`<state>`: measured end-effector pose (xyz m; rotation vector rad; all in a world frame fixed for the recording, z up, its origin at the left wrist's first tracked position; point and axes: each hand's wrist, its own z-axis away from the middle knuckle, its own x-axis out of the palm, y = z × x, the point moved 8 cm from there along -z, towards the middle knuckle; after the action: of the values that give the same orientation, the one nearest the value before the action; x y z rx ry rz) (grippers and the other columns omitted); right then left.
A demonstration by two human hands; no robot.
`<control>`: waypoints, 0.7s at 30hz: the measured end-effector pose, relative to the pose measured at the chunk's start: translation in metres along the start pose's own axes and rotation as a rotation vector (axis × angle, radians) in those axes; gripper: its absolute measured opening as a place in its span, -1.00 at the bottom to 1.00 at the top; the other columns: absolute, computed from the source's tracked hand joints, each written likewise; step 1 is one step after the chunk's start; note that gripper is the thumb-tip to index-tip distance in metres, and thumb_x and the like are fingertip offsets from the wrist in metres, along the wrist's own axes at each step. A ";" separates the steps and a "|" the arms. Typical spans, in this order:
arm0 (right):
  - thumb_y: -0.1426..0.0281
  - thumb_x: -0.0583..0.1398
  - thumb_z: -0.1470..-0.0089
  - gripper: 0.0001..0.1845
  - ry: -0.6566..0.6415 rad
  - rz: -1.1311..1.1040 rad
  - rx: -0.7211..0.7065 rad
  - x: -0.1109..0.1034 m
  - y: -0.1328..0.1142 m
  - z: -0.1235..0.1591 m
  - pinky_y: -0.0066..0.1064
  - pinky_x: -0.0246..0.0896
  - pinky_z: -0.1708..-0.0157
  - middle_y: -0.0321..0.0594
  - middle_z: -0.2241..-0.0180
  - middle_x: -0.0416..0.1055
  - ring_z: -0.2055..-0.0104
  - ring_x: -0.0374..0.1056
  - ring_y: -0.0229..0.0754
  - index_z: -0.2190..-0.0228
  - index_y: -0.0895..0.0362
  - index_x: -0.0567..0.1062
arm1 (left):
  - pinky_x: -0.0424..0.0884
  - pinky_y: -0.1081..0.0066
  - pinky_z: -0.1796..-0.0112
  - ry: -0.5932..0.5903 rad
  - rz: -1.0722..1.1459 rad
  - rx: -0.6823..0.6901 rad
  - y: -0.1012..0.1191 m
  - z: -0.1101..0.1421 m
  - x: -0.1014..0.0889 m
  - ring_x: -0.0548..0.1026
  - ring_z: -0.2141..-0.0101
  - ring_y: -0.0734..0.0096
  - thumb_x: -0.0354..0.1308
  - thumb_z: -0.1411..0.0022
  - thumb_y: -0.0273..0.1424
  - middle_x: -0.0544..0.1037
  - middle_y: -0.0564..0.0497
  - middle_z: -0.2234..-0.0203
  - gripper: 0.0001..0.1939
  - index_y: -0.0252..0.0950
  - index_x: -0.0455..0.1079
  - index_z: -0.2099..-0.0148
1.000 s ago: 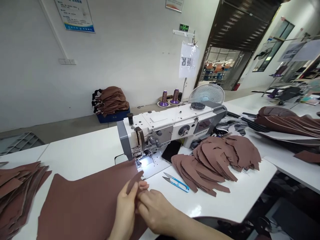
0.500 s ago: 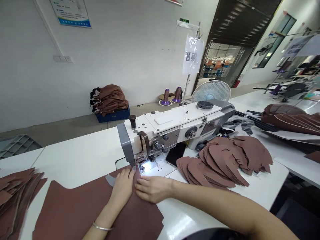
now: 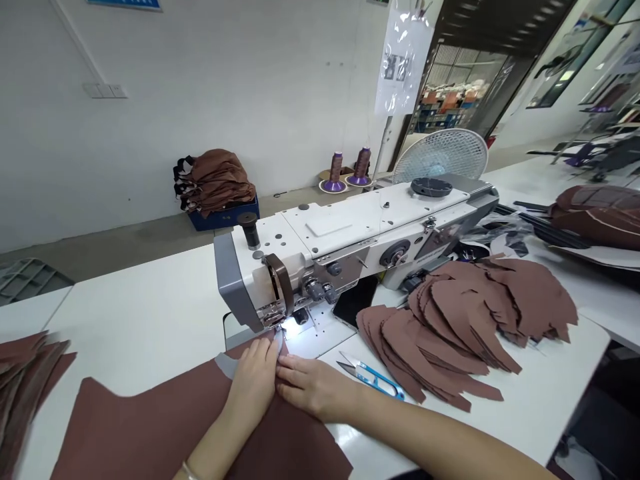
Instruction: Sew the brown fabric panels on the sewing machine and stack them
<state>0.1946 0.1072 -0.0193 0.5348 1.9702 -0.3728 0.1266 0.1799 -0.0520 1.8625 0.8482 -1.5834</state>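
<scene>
The left grip [image 3: 254, 380] is working narrow, its fingers bunching at the edge of a brown leather panel [image 3: 150, 427] just in front of the sewing machine's presser foot [image 3: 274, 321], though I cannot tell whether they are pinching it. The right grip [image 3: 313, 387] is lying open, pressing the panel flat beside the left, apparently so that the edge is sitting smooth as it meets the foot. The panel is spreading over the bench [image 3: 140, 320] in front of the machine [image 3: 360, 230], and a grey patch [image 3: 225, 365] is showing near its edge. Blue-handled thread snips [image 3: 373, 377] are resting right of the right grip, within easy reach. Further right of the machine, a fanned pile of cut pieces [image 3: 450, 327] is lying on the bench, while a second stack [image 3: 25, 373] is sitting to its left. Behind the machine, on the floor, a blue crate [image 3: 225, 219] is holding folded brown pieces [image 3: 215, 180].
</scene>
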 end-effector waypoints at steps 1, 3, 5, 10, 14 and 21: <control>0.49 0.01 -0.25 -0.73 0.001 -0.012 0.002 -0.001 0.001 0.000 -0.21 0.07 -0.19 0.09 0.05 0.36 -0.17 0.14 -0.03 0.09 0.34 0.40 | 0.35 0.28 0.17 0.001 -0.001 0.000 0.001 0.000 0.001 0.37 0.20 0.28 -0.14 -0.19 -0.66 0.43 -0.08 0.23 -0.55 -0.35 0.28 -0.09; 0.49 0.02 -0.24 -0.74 0.003 -0.028 0.002 -0.002 0.001 0.000 -0.21 0.10 -0.17 0.08 0.07 0.37 -0.14 0.16 -0.03 0.10 0.34 0.40 | 0.33 0.27 0.15 -0.001 -0.007 -0.002 0.002 -0.001 0.002 0.36 0.18 0.27 -0.14 -0.18 -0.65 0.42 -0.08 0.24 -0.55 -0.35 0.28 -0.08; 0.49 0.03 -0.24 -0.74 0.009 -0.031 0.000 -0.003 0.002 -0.001 -0.22 0.10 -0.17 0.08 0.07 0.37 -0.13 0.18 -0.02 0.11 0.35 0.41 | 0.33 0.26 0.15 -0.005 -0.014 -0.002 0.002 -0.001 0.004 0.35 0.19 0.26 -0.15 -0.18 -0.65 0.42 -0.08 0.25 -0.55 -0.36 0.27 -0.09; 0.49 0.02 -0.24 -0.77 0.028 0.001 0.030 -0.004 0.006 -0.001 -0.21 0.14 -0.14 0.07 0.06 0.37 -0.12 0.19 -0.04 0.15 0.31 0.42 | 0.32 0.27 0.17 0.027 -0.039 -0.023 0.003 -0.003 0.005 0.35 0.21 0.28 -0.15 -0.22 -0.61 0.41 -0.07 0.25 -0.58 -0.33 0.25 -0.10; 0.48 -0.01 -0.25 -0.75 0.017 0.008 0.024 -0.002 0.008 0.000 -0.20 0.15 -0.14 0.06 0.07 0.38 -0.13 0.18 -0.03 0.15 0.31 0.42 | 0.33 0.28 0.20 0.048 -0.069 -0.034 0.004 -0.006 0.007 0.36 0.24 0.28 -0.14 -0.21 -0.61 0.41 -0.06 0.28 -0.60 -0.35 0.29 -0.06; 0.48 0.01 -0.24 -0.75 -0.003 -0.011 0.029 0.000 0.008 0.002 -0.18 0.13 -0.15 0.09 0.06 0.36 -0.16 0.14 0.00 0.14 0.33 0.41 | 0.31 0.28 0.24 0.044 -0.097 -0.018 0.006 -0.005 0.009 0.37 0.24 0.24 -0.08 -0.19 -0.63 0.41 -0.07 0.28 -0.61 -0.39 0.29 -0.06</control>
<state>0.1998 0.1129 -0.0205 0.5420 1.9677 -0.4090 0.1349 0.1808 -0.0603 1.8753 0.9826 -1.5917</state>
